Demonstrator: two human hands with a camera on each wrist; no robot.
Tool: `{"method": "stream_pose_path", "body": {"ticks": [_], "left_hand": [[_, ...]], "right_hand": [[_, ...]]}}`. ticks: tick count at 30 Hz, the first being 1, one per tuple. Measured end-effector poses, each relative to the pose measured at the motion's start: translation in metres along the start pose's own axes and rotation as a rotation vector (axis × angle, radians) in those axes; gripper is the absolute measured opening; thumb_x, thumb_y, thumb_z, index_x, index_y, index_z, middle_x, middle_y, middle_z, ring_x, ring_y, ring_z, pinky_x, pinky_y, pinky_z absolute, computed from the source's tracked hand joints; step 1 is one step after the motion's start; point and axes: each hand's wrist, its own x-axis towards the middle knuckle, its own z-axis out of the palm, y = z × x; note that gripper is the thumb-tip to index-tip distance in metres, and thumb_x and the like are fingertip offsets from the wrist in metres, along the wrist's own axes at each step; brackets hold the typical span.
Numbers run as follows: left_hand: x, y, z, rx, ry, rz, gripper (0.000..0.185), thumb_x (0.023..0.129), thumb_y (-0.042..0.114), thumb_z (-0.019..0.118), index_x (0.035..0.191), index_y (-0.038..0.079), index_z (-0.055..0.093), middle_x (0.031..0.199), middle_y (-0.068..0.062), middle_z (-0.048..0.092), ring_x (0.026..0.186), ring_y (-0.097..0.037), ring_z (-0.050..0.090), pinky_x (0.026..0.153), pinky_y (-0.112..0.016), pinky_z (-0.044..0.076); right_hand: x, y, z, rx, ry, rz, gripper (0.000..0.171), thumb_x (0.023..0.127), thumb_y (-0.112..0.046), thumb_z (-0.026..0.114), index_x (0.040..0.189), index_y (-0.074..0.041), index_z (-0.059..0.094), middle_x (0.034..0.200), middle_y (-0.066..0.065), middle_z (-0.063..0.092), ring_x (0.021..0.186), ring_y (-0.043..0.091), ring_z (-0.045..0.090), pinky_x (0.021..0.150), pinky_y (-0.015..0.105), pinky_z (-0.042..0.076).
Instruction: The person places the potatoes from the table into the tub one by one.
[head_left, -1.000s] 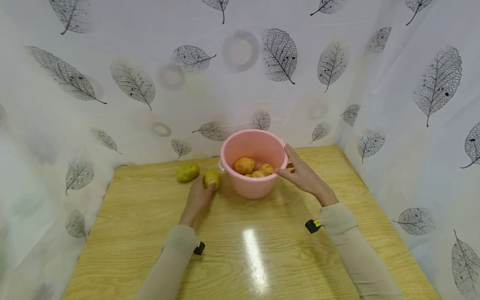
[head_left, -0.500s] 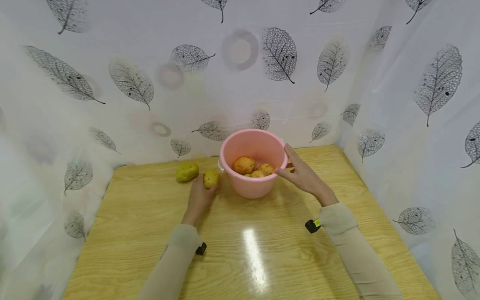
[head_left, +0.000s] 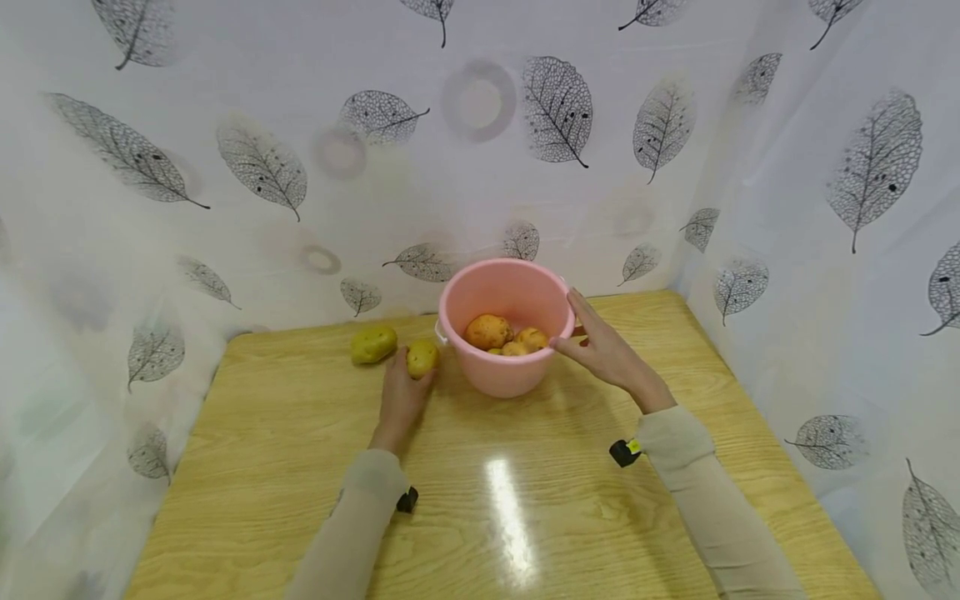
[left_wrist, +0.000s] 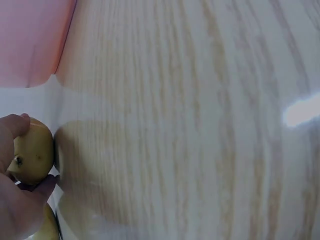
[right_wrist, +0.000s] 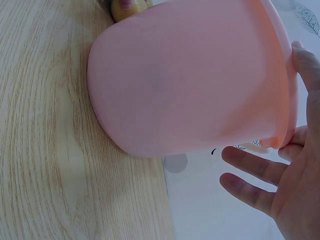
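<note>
My left hand (head_left: 403, 402) grips a yellow-green potato (head_left: 423, 359) between thumb and fingers, just left of the pink bucket (head_left: 498, 375). In the left wrist view this potato (left_wrist: 35, 152) sits low by the tabletop, with the fingers on one side and the thumb on the other. A second yellow-green potato (head_left: 373, 344) lies to its left. Several browner potatoes (head_left: 489, 332) rest inside the upright bucket. My right hand (head_left: 606, 354) holds the bucket's right rim with thumb and forefinger, while its other fingers (right_wrist: 250, 165) stretch out beside the wall.
The bucket stands near the back edge of the wooden table (head_left: 480, 517). A white leaf-patterned curtain (head_left: 480, 183) hangs close behind and along both sides. A white bucket handle (head_left: 441, 332) shows at the left rim.
My left hand and wrist have shifted slightly, turning around the potato and closing on it. The right hand and bucket have stayed in place.
</note>
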Motion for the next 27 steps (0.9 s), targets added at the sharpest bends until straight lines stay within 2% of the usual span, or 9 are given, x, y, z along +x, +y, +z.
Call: {"method": "stream_pose_path", "body": {"ticks": [6,14,21,27], "left_hand": [[0.000,0.001,-0.004,-0.020,-0.024,-0.022,0.072,0.095,0.020,0.073,0.150,-0.011,0.039,0.148,-0.033,0.045,0.141,-0.044,0.040,0.122,-0.052,0.028],[0.003,0.008,-0.011,-0.038,-0.034,-0.051,0.074,0.094,0.025,0.072,0.152,-0.008,0.039,0.147,-0.029,0.048,0.139,-0.042,0.043,0.120,-0.052,0.031],[0.008,0.018,-0.023,-0.065,0.002,-0.014,0.071,0.091,0.024,0.074,0.149,-0.006,0.046,0.145,-0.026,0.052,0.136,-0.039,0.049,0.117,-0.051,0.037],[0.013,0.030,-0.039,-0.027,-0.007,0.009,0.074,0.093,0.023,0.075,0.151,-0.008,0.042,0.148,-0.032,0.049,0.137,-0.045,0.047,0.117,-0.055,0.035]], "right_hand": [[0.001,0.007,0.001,-0.015,0.002,0.010,0.091,0.101,-0.039,0.067,0.168,-0.025,0.008,0.173,0.003,0.011,0.120,0.034,0.062,0.092,0.048,0.055],[0.001,0.006,0.001,-0.031,-0.002,0.009,0.091,0.101,-0.041,0.066,0.168,-0.023,0.006,0.173,0.004,0.009,0.121,0.036,0.062,0.093,0.049,0.055],[0.001,0.004,0.000,-0.033,-0.009,0.005,0.091,0.102,-0.039,0.066,0.168,-0.024,0.006,0.173,0.004,0.008,0.119,0.036,0.062,0.092,0.049,0.054],[0.001,0.004,0.000,-0.025,-0.011,0.001,0.091,0.102,-0.037,0.066,0.168,-0.024,0.005,0.173,0.006,0.008,0.120,0.037,0.062,0.093,0.050,0.054]]}}
